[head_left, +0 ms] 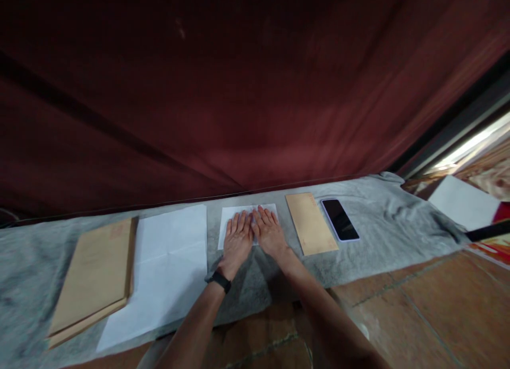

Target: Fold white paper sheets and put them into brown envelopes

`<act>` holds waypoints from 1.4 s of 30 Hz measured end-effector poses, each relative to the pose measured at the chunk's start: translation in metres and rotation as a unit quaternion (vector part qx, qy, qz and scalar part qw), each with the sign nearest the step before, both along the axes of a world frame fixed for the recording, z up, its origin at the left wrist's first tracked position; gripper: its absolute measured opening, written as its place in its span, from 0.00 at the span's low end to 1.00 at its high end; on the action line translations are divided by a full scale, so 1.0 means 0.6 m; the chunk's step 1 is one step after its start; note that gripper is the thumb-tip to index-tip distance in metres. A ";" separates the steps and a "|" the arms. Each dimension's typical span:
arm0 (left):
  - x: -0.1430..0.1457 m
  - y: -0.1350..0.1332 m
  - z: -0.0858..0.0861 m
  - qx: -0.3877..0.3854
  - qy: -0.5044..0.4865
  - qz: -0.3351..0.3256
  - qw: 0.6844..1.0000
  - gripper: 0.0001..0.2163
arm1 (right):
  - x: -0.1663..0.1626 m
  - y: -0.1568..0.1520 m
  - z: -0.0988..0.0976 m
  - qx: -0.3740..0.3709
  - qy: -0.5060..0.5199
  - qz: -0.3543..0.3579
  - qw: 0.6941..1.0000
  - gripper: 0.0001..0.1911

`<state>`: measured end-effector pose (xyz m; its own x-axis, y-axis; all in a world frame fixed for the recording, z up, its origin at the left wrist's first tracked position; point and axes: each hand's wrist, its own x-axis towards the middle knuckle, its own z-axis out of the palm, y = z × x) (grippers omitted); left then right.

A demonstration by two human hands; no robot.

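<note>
Folded white paper [228, 220] lies flat on the grey cloth [378, 220], mid-frame, its far edge close to the foot of the dark red curtain [239, 92]. Thin and light by the look of it, limp, easy to crease or to slide on the soft cloth. Probably best taken by a free corner or edge, since the middle is covered. Both hands rest on it palm down, with nothing gripped. Left hand [237, 240] and right hand [270, 232] sit side by side and touch along the inner edges, fingers straight and spread toward the curtain. Fingertips reach nearly to the paper's far edge, and the heels of the palms come down to or just past its near edge. The left and right margins of the paper show bare on either side of the hands. A black wristband [220, 281] is on the left wrist. To the right, near but apart, a brown envelope [311, 224] lies flat, with a dark-screened phone [340, 219] just beside it. To the left sit larger white sheets [171, 262], then a stack of brown envelopes [93, 276] touching or overlapping their left edge — cannot tell which. Tiled floor [438, 305] shows in front of the cloth, and another white sheet [462, 201] lies far right, off the cloth.
</note>
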<state>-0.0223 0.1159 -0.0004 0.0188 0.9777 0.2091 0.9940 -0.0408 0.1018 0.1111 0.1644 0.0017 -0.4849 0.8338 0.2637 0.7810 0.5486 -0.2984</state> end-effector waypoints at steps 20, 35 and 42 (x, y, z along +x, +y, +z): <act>-0.037 -0.007 -0.008 -0.001 -0.001 0.095 0.995 0.26 | 0.036 0.019 -0.019 0.027 -0.068 -0.052 0.996 0.28; -0.017 -0.011 0.010 -0.015 -0.019 0.057 0.998 0.25 | 0.017 -0.006 -0.008 0.028 -0.057 0.005 0.998 0.26; -0.013 -0.014 0.001 -0.025 -0.029 0.032 0.999 0.24 | 0.015 -0.014 -0.026 0.033 -0.054 0.018 0.998 0.25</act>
